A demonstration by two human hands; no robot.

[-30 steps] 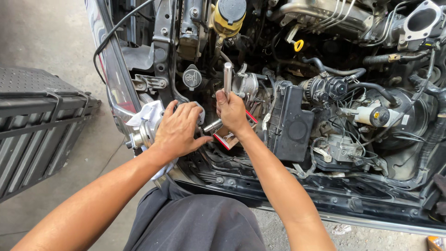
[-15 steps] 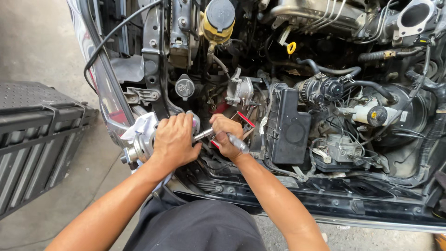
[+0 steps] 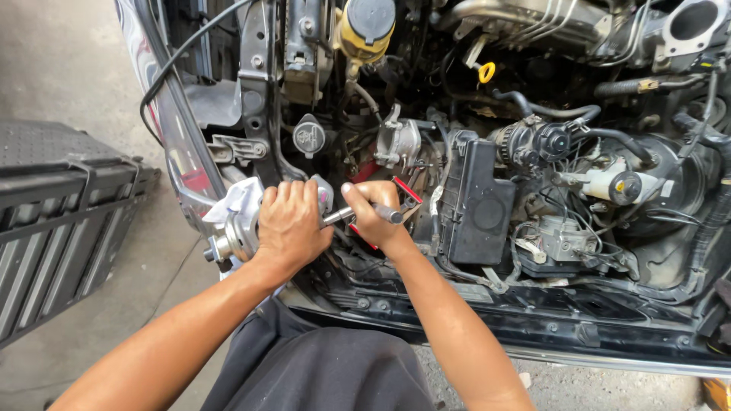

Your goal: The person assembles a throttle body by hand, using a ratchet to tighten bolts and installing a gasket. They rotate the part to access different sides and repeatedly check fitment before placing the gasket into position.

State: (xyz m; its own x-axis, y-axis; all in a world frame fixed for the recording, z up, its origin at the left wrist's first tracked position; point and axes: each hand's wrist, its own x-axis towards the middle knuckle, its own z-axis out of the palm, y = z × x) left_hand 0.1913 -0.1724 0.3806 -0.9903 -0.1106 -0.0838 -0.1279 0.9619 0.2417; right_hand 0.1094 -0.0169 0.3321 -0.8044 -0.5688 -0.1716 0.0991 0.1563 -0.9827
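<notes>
We stand on a grey concrete floor (image 3: pixel 68 68). On it at our left lies a dark ribbed plastic panel (image 3: pixel 53 228), beside the car's open engine bay (image 3: pixel 533 190), whose black front crossmember (image 3: pixel 548 320) spans before us.

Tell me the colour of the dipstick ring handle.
Yellow: the dipstick ring handle shows best in the head view.

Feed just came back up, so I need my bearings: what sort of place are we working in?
Probably a car repair shop or driveway. An open engine bay fills the view, a ratchet is in the right hand, and bare concrete floor lies beside the car.
</notes>
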